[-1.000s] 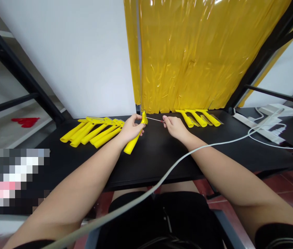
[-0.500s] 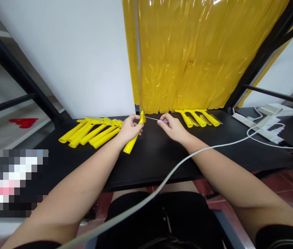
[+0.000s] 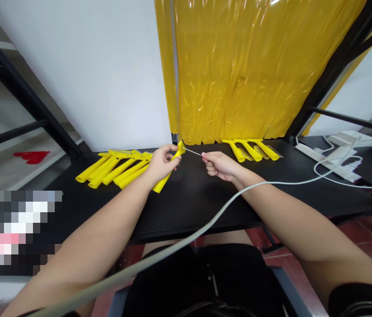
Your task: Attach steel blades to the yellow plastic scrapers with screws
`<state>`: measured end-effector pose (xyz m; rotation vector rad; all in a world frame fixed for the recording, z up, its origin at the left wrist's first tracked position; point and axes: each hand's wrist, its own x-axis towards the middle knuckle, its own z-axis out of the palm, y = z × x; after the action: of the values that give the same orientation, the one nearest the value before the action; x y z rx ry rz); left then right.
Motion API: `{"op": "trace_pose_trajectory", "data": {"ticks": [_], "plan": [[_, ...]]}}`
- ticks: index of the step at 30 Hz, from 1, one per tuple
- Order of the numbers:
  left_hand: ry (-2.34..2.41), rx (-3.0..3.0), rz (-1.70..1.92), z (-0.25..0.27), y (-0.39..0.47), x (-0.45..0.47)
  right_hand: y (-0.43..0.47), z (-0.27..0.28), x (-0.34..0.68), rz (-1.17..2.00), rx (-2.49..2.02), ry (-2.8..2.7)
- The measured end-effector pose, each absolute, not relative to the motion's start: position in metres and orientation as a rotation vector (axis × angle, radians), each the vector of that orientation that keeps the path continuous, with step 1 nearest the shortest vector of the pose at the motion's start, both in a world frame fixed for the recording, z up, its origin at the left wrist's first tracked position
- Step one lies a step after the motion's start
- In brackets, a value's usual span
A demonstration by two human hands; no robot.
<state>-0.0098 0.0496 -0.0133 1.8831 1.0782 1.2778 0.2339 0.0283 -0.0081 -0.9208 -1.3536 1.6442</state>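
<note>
Handle (image 3: pixel 162 182), rod (image 3: pixel 193 152) at its head

Left of centre, the left hand (image 3: pixel 164 164) grips the handle; right of centre, the right hand (image 3: pixel 219 165) clenches the rod. The step looks like rod work; next calls for steady alignment.

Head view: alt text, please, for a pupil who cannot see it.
The left hand holds a yellow-handled tool over a black table; the right hand holds a thin, screwdriver-like shaft to its head. Other yellow tools lie on either side.
</note>
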Motion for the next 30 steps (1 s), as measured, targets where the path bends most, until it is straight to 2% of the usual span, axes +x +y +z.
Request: {"op": "trace_pose_trajectory", "data": {"ticks": [5,8,10,14,17,24,27,30], "plan": [[0.982,2.084,1.425,-0.01,0.051,-0.014,0.024,-0.002,0.238,1.933,-0.799,-1.248],[1.011,2.211,1.444,-0.007,0.051,-0.017,0.026,-0.003,0.241,1.873,-0.808,-1.365],[1.044,2.245,1.445,-0.004,0.052,-0.021,0.03,-0.005,0.246,1.613,-0.907,-1.579],[1.247,2.26,1.444,0.006,0.055,-0.039,0.043,-0.012,0.261,0.703,-1.208,-2.071],[1.501,2.35,1.35,0.015,0.061,-0.062,0.049,-0.018,0.268,0.371,-1.352,-2.243],[1.944,2.394,0.732,0.016,0.084,-0.131,0.046,-0.022,0.266,0.267,-1.429,-2.43],[2.098,2.318,0.556,0.009,0.094,-0.154,0.031,-0.007,0.259,0.339,-1.133,-2.342],[2.162,2.253,0.508,0.003,0.1,-0.166,-0.009,0.027,0.247,0.651,-0.767,-2.133]]}}
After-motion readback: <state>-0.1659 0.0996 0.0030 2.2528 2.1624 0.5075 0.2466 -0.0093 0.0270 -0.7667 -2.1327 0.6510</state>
